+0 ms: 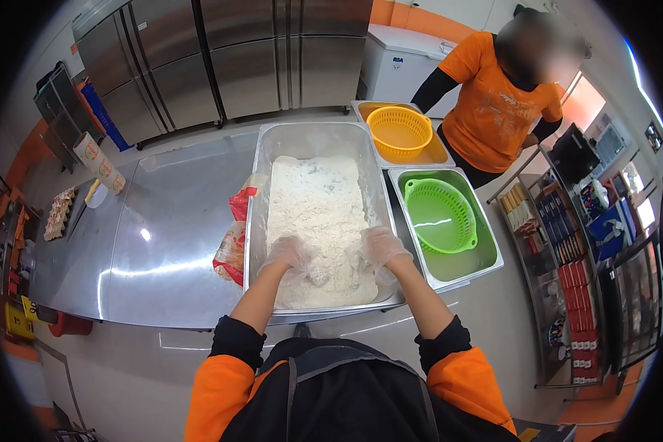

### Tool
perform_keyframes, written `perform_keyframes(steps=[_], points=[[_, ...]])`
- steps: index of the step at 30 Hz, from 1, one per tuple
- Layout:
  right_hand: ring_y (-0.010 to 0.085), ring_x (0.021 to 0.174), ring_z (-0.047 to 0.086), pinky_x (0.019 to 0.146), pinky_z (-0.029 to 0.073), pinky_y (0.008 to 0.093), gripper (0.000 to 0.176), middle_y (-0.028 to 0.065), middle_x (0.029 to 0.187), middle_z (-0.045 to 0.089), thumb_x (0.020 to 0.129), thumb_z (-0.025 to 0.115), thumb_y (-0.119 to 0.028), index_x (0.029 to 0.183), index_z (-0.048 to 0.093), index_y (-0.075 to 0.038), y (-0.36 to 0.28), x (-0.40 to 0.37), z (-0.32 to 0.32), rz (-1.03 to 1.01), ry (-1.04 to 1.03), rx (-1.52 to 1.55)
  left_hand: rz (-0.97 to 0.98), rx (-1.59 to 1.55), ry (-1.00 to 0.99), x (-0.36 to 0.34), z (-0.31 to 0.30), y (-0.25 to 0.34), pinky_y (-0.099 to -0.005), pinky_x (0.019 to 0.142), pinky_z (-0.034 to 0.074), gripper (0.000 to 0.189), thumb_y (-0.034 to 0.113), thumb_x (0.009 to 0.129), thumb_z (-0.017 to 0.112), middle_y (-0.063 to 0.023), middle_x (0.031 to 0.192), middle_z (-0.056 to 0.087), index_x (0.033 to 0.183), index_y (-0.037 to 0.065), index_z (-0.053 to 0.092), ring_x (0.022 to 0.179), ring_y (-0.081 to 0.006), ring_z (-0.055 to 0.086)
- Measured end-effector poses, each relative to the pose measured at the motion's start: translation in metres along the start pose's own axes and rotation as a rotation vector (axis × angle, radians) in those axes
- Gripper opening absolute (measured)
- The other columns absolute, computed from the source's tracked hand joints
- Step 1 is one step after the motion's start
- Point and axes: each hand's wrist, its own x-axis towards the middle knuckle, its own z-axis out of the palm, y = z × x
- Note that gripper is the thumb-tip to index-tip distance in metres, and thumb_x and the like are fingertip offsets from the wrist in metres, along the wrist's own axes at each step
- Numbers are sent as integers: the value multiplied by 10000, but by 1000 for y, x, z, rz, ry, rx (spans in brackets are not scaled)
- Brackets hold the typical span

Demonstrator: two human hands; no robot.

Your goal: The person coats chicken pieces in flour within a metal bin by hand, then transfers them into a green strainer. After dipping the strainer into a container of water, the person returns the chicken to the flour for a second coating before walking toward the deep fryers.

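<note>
A deep steel tray (384, 199) on the steel table holds a bed of white flour (313, 199), with a few lumps showing in it. Both hands wear clear plastic gloves. My left hand (293, 259) is down in the flour near the tray's left wall, its fingers partly buried. On the right side of the same tray, my right hand (379, 250) reaches into the flour, and its fingertips are hidden too. What either hand holds, if anything, cannot be made out. A red and clear plastic bag (232, 250) lies against the tray's left outer side.
Right of the tray, a yellow basket (399, 131) and a green basket (440, 215) sit in steel pans. A person in orange (497, 103) stands behind them. An egg carton (59, 214), a paper roll (99, 163) and a white bowl (96, 196) are at the left.
</note>
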Motion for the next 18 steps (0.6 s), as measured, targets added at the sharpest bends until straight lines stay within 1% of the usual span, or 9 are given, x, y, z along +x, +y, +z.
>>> perform_keyframes(steps=[2, 4, 5, 7, 10, 12, 13, 16, 18], points=[[245, 741, 541, 673, 412, 302, 196, 147, 752, 562, 658, 406, -127, 719, 565, -30, 0, 3, 9, -43, -2, -90, 56, 8, -39, 1, 6, -3, -355, 601, 415, 467, 434, 591, 510, -225, 709, 535, 678, -21, 571, 690, -304, 541], [252, 742, 539, 693, 405, 305, 204, 144, 771, 560, 668, 401, -125, 757, 557, -28, 2, 1, 22, -23, 19, -29, 162, 49, -113, 1, 12, -8, -349, 617, 414, 453, 421, 598, 507, -230, 711, 533, 684, -18, 571, 703, -304, 540], [255, 743, 537, 703, 402, 307, 210, 143, 780, 559, 672, 398, -124, 776, 553, -27, 3, 1, 27, -17, 34, 3, 186, -23, -123, 8, 28, -18, -345, 622, 418, 425, 400, 586, 523, -219, 719, 538, 699, -6, 575, 706, -301, 540], [260, 744, 535, 723, 393, 310, 222, 148, 794, 554, 678, 399, -134, 806, 536, -15, -10, -9, -15, -9, 71, 100, 233, -156, -118, 35, 55, -45, -338, 632, 425, 379, 357, 563, 555, -198, 735, 550, 727, 17, 583, 712, -295, 541], [274, 729, 533, 705, 402, 324, 221, 161, 787, 543, 691, 397, -150, 807, 509, 2, -13, -5, -49, -37, 102, 134, 68, 18, 92, -13, -22, 19, -333, 630, 430, 316, 287, 595, 544, -200, 723, 547, 704, -7, 573, 703, -294, 542], [280, 715, 534, 674, 415, 330, 216, 164, 758, 544, 701, 400, -169, 781, 510, 0, -9, 1, -54, -99, 112, 66, 13, -20, 329, -31, -46, 42, -328, 629, 435, 274, 247, 617, 528, -195, 715, 545, 690, -15, 565, 695, -290, 545], [294, 681, 534, 626, 427, 339, 221, 166, 720, 543, 708, 415, -193, 766, 510, -2, -20, -4, -84, -71, 122, 71, -14, -42, 446, -37, -58, 50, -326, 629, 437, 255, 226, 627, 519, -193, 710, 545, 683, -19, 562, 691, -288, 546], [300, 654, 533, 607, 428, 341, 250, 169, 686, 539, 712, 440, -236, 718, 517, 2, -23, 5, -103, -64, 265, 98, 13, 72, 455, -56, -94, 68, -332, 614, 441, 225, 200, 635, 511, -174, 707, 546, 685, -13, 561, 670, -278, 550], [297, 667, 533, 614, 428, 343, 253, 171, 696, 540, 699, 473, -245, 700, 529, 2, -38, 5, -117, 36, 358, 127, -24, 115, 506, -48, -93, 76, -332, 601, 442, 204, 185, 624, 517, -169, 704, 550, 691, -2, 568, 668, -283, 550]])
